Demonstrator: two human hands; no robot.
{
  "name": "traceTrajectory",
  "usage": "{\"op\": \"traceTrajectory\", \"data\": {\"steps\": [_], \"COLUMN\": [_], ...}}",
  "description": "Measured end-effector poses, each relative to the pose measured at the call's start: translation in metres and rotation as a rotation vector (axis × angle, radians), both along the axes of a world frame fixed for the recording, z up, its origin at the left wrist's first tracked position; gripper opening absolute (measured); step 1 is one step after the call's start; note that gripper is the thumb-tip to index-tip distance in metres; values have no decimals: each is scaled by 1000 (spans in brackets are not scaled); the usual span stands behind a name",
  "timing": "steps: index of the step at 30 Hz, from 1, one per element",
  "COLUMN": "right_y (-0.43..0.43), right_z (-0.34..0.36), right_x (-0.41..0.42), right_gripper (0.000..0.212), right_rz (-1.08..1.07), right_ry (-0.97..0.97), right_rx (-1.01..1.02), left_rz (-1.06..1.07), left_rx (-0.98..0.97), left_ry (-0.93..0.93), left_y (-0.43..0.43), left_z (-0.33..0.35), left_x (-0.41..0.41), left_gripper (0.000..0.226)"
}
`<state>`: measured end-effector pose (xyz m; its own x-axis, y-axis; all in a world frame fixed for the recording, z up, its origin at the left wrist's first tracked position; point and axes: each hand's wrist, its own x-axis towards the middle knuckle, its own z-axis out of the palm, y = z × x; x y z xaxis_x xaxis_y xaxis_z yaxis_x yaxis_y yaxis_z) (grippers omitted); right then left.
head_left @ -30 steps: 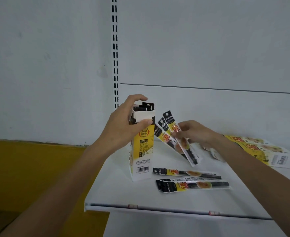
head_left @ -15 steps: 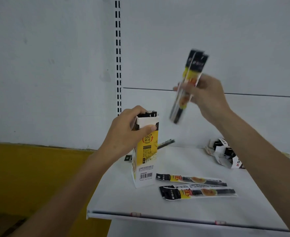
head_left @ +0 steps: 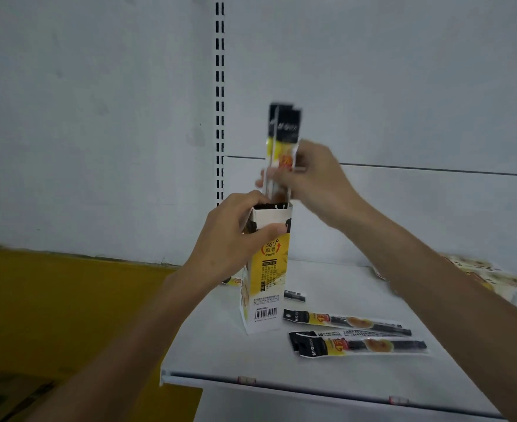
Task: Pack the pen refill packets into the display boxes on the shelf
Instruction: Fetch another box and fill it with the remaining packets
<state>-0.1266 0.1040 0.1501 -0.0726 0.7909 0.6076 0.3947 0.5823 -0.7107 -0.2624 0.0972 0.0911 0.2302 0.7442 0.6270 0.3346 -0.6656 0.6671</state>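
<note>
Head view: packets are held upright at the box mouth, mid-frame.
Left hand: box top is gripped.
Right hand: packets are pinched.
Next: straight lowering is needed.

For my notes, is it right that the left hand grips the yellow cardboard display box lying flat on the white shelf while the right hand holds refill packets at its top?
Not flat: the head view shows the yellow cardboard display box standing upright on the white shelf; the rest is right.
</note>
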Motion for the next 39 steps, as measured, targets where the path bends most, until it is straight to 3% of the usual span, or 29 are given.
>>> {"op": "traceTrajectory", "data": {"steps": [3,8,12,14,18,22,26,29,32,35,36,37,39], "right_y": [4,-1,-1,-1,-5,-8,-11,-13,-18,-6,4,15,38], "right_z": [-11,7,-4,-4,0,-8,-6,-6,-9,-20,-28,-38,-72], "right_x": [-2,14,18,21,22,13,4,-2,4,17,21,23,30], "right_gripper": [4,10,15,26,17,25,46,43,35,24,20,17,5], "right_rz": [-152,55,-66,-68,-13,-66,-92,-69,-14,-115,-172,-241,-280], "right_ry": [-190,8,-433,-433,-274,-459,-467,-544,-362,136,207,154,-292], "right_rx": [13,-108,-122,-134,-25,-36,-150,-199,-72,157,176,159,-40], "left_rz": [0,-22,-22,-32,-28,-30,-49,-49,-43,-38,-28,-16,1], "left_rx": [10,-73,-75,-76,-84,-77,-64,-43,-41,-47,-42,-31,11], "left_ry": [1,-53,-99,-100,-97,-97,-87,-57,-42,-29,-17,-1,28], "left_y": [1,4,7,8,11,11,10,9,7,5,5,5,4], "left_z": [-1,-1,-3,-4,-4,-4,-4,-3,-1,-2,-2,-3,-3], "left_x": [1,0,2,3,2,1,1,1,-2,-3,-3,-1,1], "left_gripper": [27,50,67,68,66,67,63,57,51,50,48,45,37]}}
